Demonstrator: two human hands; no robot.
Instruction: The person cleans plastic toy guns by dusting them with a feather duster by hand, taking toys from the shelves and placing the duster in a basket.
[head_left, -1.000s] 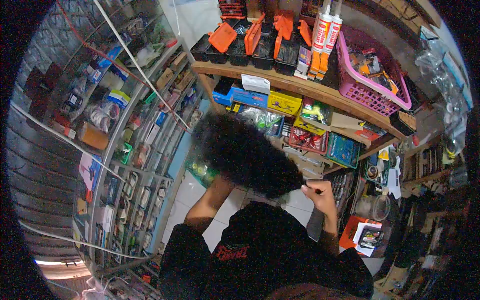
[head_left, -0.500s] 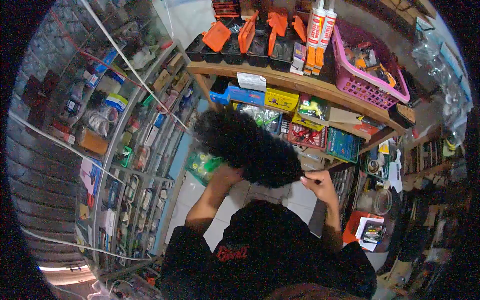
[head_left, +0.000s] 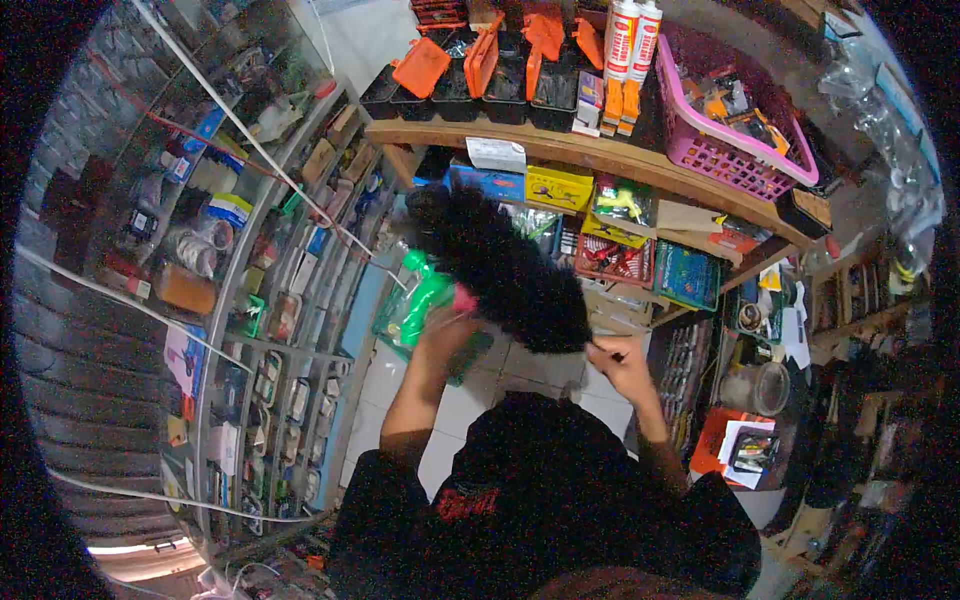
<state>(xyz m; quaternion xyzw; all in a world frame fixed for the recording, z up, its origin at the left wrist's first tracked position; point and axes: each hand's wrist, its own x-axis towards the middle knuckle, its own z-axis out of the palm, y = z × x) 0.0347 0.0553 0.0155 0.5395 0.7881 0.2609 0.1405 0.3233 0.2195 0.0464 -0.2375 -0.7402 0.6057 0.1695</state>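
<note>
A fluffy black duster (head_left: 510, 270) slants across the middle of the view, in front of the lower shelf. My right hand (head_left: 622, 366) is closed at its lower right end, fingers pinched where a handle would be; the handle itself is hidden. My left hand (head_left: 446, 328) is closed around a shiny green bottle (head_left: 425, 297), blurred by motion. A pinkish-red part shows beside those fingers, close to the duster's fibres; whether it touches them I cannot tell.
A wooden shelf (head_left: 560, 143) ahead carries black bins with orange lids (head_left: 422, 68), sealant tubes (head_left: 630, 50) and a pink basket (head_left: 735, 150). Boxes and baskets fill the tier below. A glass-fronted cabinet (head_left: 270, 290) stands left. White floor tiles (head_left: 460, 410) show below my hands.
The green bottle has come into clearer view at my left hand, which has risen slightly. The duster has shifted a little up and left with my right hand. The whole view has moved slightly.
</note>
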